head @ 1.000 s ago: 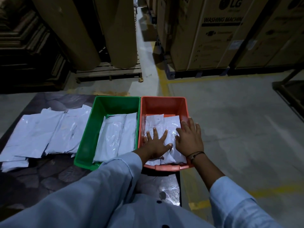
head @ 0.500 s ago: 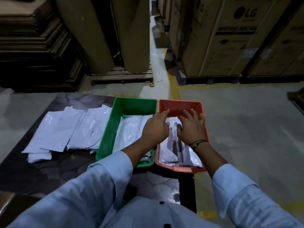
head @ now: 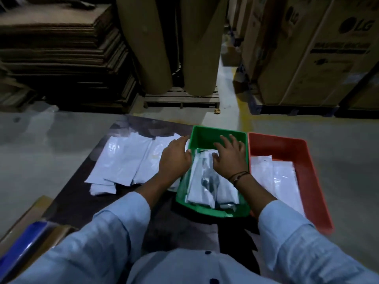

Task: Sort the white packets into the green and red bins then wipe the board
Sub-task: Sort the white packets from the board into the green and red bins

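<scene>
A green bin [head: 213,138] and a red bin [head: 307,160] stand side by side on the right of a dark stone-patterned board [head: 86,201]. White packets [head: 203,187] lie in the green bin, and more white packets [head: 274,177] lie in the red one. A loose spread of white packets [head: 127,160] covers the board left of the green bin. My right hand [head: 229,158] is inside the green bin, fingers spread, resting on its packets. My left hand [head: 174,158] lies flat at that bin's left wall, over the edge of the loose spread, holding nothing.
A cardboard box with a blue item [head: 26,238] sits at the lower left beside the board. Beyond the board are stacked cardboard sheets [head: 61,58], brown rolls on a pallet [head: 174,48] and large appliance cartons [head: 317,54]. Concrete floor lies all around.
Both hands have moved left from the red bin's packets to the green bin. My left hand has gone on past that bin's left wall, and the view has swung left.
</scene>
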`<state>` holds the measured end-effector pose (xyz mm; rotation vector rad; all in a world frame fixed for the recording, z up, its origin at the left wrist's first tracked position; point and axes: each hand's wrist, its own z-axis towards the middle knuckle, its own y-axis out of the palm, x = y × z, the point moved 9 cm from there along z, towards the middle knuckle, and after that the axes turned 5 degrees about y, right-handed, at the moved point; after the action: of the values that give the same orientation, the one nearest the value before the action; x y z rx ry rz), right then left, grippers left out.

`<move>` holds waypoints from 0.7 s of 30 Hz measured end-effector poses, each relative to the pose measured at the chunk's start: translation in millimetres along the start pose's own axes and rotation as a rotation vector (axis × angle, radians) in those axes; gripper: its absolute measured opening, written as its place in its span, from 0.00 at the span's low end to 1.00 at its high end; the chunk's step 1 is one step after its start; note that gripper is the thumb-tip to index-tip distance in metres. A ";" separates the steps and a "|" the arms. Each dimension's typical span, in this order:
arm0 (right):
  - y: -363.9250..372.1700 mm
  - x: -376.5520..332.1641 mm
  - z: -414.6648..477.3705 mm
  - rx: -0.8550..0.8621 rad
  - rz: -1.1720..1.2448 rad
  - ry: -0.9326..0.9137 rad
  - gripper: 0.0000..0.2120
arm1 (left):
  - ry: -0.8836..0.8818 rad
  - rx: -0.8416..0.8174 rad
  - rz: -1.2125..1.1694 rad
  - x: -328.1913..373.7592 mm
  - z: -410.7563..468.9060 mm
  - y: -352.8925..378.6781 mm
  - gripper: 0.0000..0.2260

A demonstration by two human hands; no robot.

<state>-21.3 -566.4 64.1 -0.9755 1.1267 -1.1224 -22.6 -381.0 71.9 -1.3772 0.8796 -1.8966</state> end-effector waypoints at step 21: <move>99.3 -211.4 44.1 -0.186 -0.005 -0.022 0.24 | -0.282 -0.276 0.287 -278.7 -16.5 -55.9 0.34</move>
<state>25.6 -339.3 12.0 -1.1327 1.2274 -1.0216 27.5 -123.1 -37.9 -1.5378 1.1539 -1.3650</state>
